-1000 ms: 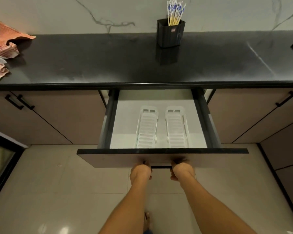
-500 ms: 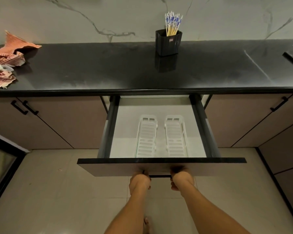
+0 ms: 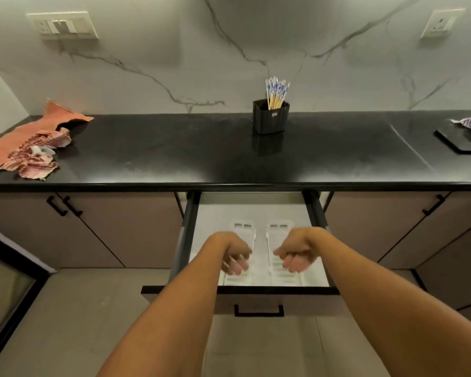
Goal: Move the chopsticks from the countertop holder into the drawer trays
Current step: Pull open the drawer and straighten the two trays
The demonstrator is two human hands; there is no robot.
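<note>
Head | we hold left hand (image 3: 235,254) and right hand (image 3: 294,254) loosely curled, empty, over drawer trays (image 3: 279,234) | chopsticks (image 3: 276,92) upright in holder (image 3: 271,121) on surface (image 3: 174,153), straight ahead, slightly nearer the right hand.

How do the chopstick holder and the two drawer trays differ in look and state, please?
The holder is black; the trays are white. The holder stands upright on the countertop; the trays lie flat in the open drawer. The holder contains chopsticks; the trays show none. Both look ribbed.
</note>
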